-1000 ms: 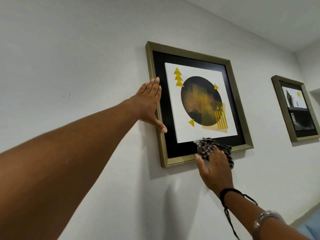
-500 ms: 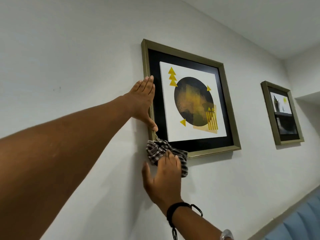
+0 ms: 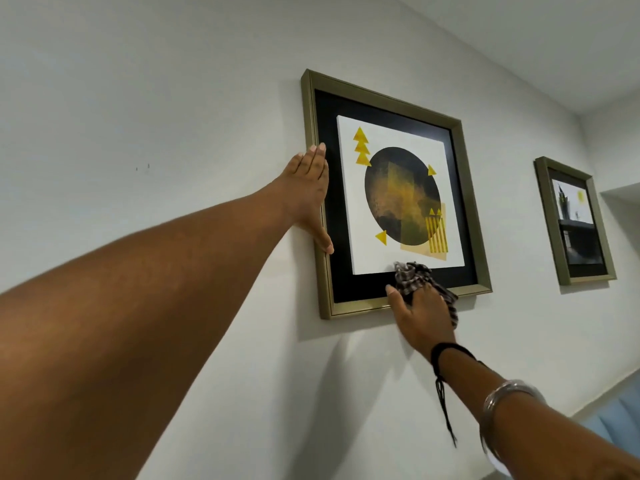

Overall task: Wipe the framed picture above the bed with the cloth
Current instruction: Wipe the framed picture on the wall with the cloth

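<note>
My left hand (image 3: 308, 195) flat, open on framed picture (image 3: 391, 109) left edge; right hand (image 3: 420, 317) clutches cloth (image 3: 414, 275) at bottom edge, bare wall (image 3: 173, 98) around.

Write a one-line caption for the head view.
Left hand steadies the framed picture while right hand presses a checked cloth along its lower edge.
</note>
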Available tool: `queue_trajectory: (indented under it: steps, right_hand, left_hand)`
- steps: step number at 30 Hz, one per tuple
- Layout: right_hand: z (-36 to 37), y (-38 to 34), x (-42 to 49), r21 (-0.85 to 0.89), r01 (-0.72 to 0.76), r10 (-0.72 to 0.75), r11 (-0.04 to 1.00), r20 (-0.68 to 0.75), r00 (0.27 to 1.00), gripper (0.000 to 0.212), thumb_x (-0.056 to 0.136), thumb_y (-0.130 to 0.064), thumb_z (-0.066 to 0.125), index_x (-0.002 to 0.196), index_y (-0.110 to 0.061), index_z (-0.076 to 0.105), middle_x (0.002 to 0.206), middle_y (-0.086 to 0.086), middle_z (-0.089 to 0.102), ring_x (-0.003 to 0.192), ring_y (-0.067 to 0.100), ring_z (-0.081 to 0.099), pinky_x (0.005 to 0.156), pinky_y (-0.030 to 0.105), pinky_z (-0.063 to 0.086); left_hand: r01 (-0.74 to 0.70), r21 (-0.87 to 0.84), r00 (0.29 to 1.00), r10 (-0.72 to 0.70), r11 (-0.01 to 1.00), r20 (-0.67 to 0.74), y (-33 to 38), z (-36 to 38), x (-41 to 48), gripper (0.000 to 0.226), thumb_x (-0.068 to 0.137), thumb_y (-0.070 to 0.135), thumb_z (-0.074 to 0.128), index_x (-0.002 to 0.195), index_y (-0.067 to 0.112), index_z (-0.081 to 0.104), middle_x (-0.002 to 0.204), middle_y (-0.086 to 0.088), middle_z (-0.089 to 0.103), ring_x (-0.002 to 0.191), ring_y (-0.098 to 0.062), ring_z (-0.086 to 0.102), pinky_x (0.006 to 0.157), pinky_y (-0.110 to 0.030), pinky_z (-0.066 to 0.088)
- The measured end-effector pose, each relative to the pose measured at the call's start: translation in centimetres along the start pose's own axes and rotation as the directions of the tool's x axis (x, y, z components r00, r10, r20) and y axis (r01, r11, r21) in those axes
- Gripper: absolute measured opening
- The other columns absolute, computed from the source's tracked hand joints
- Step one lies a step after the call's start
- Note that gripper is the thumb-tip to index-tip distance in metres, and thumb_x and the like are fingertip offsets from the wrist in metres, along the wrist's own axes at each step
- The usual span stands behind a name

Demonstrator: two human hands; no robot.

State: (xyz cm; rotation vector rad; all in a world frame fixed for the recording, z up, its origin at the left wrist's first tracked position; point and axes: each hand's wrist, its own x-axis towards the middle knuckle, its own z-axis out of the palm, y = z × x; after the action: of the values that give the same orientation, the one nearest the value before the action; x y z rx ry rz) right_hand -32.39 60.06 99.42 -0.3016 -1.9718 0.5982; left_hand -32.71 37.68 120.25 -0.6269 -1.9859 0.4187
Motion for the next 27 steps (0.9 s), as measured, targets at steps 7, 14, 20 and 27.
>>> queue_trajectory:
  steps: [7,14,20,27]
  right_hand:
    - [0.7,-4.3,-3.2,0.033,0.032,-0.032,0.999,-0.02,0.999,0.06,0.089,-0.058,0.046,0.108,-0.004,0.063,0.125,0.016,0.062,0.127,0.031,0.049,0.111,0.049,0.035]
    - [1.2,-9.6,-7.7,0.03,0.21,-0.208,0.977,-0.057,0.976,0.018,0.078,-0.021,0.053,0.088,-0.009,0.061,0.096,0.012,0.065,0.095,0.033,0.06,0.089,0.043,0.051]
    - [4.3,-12.2,-16.7,0.286,0.012,-0.038,0.958,0.085,0.996,0.018,0.085,-0.006,0.05,0.094,-0.002,0.065,0.098,0.023,0.067,0.092,0.042,0.061,0.08,0.046,0.051]
    - [1.3,-14.2,-21.7,0.736,-0.427,0.165,0.524,0.405,0.899,0.024,0.084,0.001,0.05,0.076,-0.013,0.067,0.078,0.004,0.069,0.075,0.019,0.064,0.069,0.03,0.052]
  left_hand:
    - [0.031,-0.045,1.0,-0.031,0.998,0.004,0.4,0.2,0.4,0.16,0.044,0.084,0.07,0.148,-0.001,-0.017,0.158,-0.021,-0.025,0.146,-0.034,-0.024,0.118,-0.045,-0.009]
    - [0.034,-0.14,0.999,-0.031,0.99,0.024,1.1,0.3,-0.9,0.144,0.06,0.072,0.071,0.149,0.0,-0.016,0.158,-0.02,-0.026,0.146,-0.034,-0.024,0.12,-0.046,-0.009]
    - [0.065,-0.288,0.996,-0.044,0.955,0.078,1.3,6.0,-13.9,0.119,0.077,0.066,0.058,0.152,0.005,-0.01,0.161,-0.019,-0.019,0.148,-0.032,-0.018,0.121,-0.045,-0.008]
    - [0.196,-0.846,0.975,-0.192,0.496,0.113,4.5,6.7,-26.1,0.081,0.093,0.06,0.037,0.155,0.016,0.011,0.164,-0.006,-0.002,0.151,-0.017,-0.004,0.121,-0.039,-0.001]
